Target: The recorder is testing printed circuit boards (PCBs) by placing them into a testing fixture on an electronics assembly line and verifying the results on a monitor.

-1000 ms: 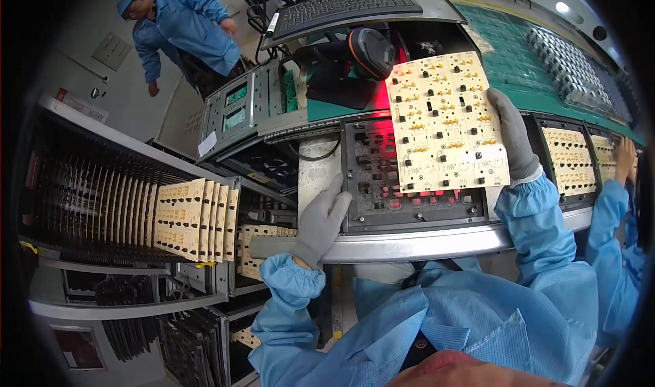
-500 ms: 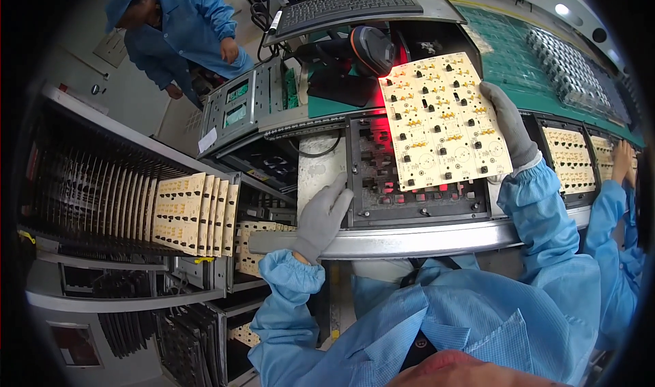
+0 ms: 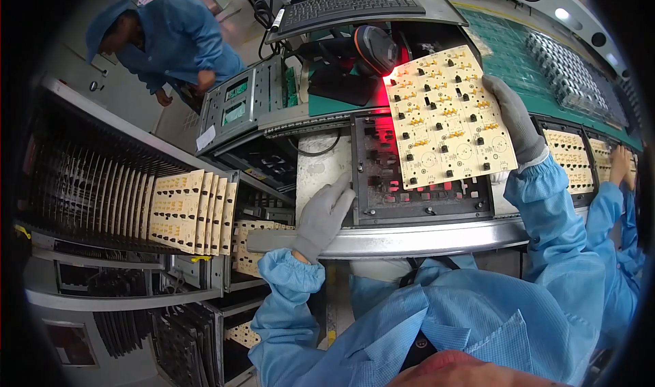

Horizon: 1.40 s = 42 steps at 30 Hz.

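Observation:
My right hand [image 3: 513, 117], in a grey glove, grips the right edge of a cream circuit board [image 3: 450, 124] dotted with small black and yellow parts. The board is held tilted above a dark fixture [image 3: 423, 213] and hides much of it. Red light from an orange and black barcode scanner [image 3: 375, 49] falls on the board's upper left corner. My left hand [image 3: 323, 216], also gloved, lies with fingers stretched out beside the fixture's left edge, over the metal front rail [image 3: 389, 241], and holds nothing.
At the left a black rack [image 3: 82, 182] holds several upright boards [image 3: 179, 213]. A keyboard [image 3: 351, 10] sits on a shelf at the back. On the right, a co-worker's hands [image 3: 621, 163] are at more boards in fixtures [image 3: 570, 160]. Another person [image 3: 167, 42] stands at the far left.
The circuit board has shifted slightly right and turned a little in my right hand. My left hand has hardly moved. The person at the far left has moved a bit left.

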Available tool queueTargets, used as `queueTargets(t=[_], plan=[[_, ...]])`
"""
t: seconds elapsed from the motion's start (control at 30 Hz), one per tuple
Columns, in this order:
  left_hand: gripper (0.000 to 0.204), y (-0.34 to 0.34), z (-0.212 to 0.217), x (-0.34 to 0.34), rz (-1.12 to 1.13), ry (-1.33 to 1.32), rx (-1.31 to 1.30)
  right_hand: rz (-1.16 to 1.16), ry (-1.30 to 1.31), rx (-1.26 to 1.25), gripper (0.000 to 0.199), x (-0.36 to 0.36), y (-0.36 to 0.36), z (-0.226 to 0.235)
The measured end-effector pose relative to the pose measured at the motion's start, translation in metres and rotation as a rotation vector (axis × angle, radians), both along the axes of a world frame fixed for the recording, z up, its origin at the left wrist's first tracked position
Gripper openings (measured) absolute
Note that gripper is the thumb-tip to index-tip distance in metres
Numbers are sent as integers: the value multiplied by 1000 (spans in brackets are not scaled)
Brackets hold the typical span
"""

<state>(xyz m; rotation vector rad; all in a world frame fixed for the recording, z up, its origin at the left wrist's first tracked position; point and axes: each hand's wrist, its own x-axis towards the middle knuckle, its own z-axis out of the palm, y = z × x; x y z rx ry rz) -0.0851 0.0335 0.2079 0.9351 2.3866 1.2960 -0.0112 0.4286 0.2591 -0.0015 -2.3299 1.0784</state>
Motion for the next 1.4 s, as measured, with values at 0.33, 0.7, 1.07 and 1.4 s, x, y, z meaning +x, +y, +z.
queueTargets(t=[0.33,0.7,1.07,1.4], plan=[[44,-4,-2,-2,-21,-66,-39,-113,-206,-550,33,5,-30,38],[45,-6,2,-1,-35,-38,-101,-2,-145,-415,38,-1,-16,29],[41,70,40,-107,185,483,-8,-79,-148,-298,40,-3,0,17],[58,122,17,-177,699,1017,193,-35,-211,-433,37,9,-19,33]])
